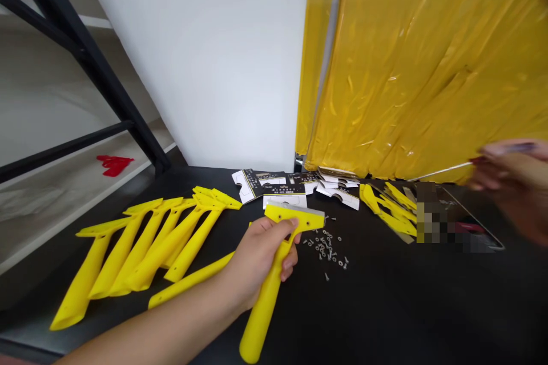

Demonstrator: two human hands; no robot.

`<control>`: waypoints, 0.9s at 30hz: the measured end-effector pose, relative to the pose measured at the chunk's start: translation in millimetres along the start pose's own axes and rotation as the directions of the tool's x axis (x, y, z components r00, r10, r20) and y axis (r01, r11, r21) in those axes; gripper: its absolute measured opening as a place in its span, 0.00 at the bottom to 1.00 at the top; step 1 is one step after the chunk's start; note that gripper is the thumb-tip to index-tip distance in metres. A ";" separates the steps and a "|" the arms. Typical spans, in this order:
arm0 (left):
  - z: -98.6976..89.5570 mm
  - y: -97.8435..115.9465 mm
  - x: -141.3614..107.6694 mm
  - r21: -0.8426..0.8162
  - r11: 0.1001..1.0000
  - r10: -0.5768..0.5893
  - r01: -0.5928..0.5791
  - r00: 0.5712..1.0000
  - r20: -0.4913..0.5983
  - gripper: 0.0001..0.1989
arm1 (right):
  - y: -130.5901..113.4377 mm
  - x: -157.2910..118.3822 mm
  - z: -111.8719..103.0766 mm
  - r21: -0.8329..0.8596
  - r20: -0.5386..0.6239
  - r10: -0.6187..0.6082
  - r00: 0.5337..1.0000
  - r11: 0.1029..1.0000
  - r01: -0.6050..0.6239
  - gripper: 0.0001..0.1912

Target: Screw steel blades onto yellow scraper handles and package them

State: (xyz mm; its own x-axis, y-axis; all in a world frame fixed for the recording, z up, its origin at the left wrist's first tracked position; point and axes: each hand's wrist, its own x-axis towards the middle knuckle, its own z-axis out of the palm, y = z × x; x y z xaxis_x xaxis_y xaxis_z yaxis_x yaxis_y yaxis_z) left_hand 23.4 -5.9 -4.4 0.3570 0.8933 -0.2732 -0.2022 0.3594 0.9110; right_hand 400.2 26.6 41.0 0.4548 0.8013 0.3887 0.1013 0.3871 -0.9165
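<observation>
My left hand (252, 256) is closed around the neck of a yellow scraper (265, 302), its head pointing away from me. A metal blade strip shows along the head's far edge, and there are small holes in the head. At the right edge, my right hand (514, 174), smeared by motion, grips a screwdriver (445, 171) whose thin shaft points left. Small screws and nuts (327, 246) lie scattered just right of the scraper head. Several yellow scraper handles (141, 251) lie in a row on the left, another partly hidden beneath my left forearm.
Black-and-white printed cards (285, 197) lie at the back of the black table (351, 319). Yellow flat pieces (391, 214) are piled right of them. A partly pixelated dark object (471, 211) sits farther right. Yellow plastic sheeting (428, 68) and a white panel (205, 57) rise behind.
</observation>
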 end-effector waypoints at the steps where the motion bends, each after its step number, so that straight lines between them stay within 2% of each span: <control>1: -0.4 -0.7 1.2 0.002 1.000 -0.002 0.002 1.000 -0.003 0.17 | 7.9 -4.1 16.3 0.092 0.088 0.125 0.988 0.987 -0.133 0.19; 3: -0.9 -2.1 3.2 0.002 1.000 -0.006 0.006 1.000 -0.010 0.17 | 30.1 -20.2 46.0 0.092 0.173 0.211 0.962 0.969 -0.229 0.18; 5: -1.0 -3.3 4.5 0.000 1.000 -0.011 0.011 1.000 -0.017 0.18 | 57.0 -39.7 66.6 0.082 0.191 0.241 0.952 0.962 -0.260 0.20; 7: -0.9 -4.0 5.3 -0.007 1.000 -0.018 0.017 1.000 -0.025 0.18 | 81.7 -54.4 75.6 0.074 0.196 0.248 0.949 0.961 -0.266 0.21; 10: -1.2 -4.5 6.9 -0.016 0.999 -0.035 0.034 0.999 -0.022 0.17 | 104.4 -62.5 74.0 0.054 0.202 0.228 0.953 0.969 -0.243 0.19; 15: -2.0 -4.1 9.0 -0.033 0.998 -0.057 0.056 0.998 -0.029 0.18 | 110.8 -60.6 67.8 -0.028 0.259 0.207 0.943 0.978 -0.207 0.17; 27: -0.6 -4.8 6.2 -0.033 0.999 -0.045 0.044 0.999 -0.026 0.18 | 113.3 -61.3 68.7 -0.098 0.278 0.172 0.945 0.984 -0.150 0.19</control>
State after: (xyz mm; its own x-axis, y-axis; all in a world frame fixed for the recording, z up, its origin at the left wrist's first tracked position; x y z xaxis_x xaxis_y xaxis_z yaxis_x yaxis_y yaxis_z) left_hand 26.0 -2.0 -10.7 0.3416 0.8831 -0.3216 -0.2162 0.4069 0.8875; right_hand 323.0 52.7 -80.2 0.2009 0.9508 0.2359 0.1178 0.2156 -0.9694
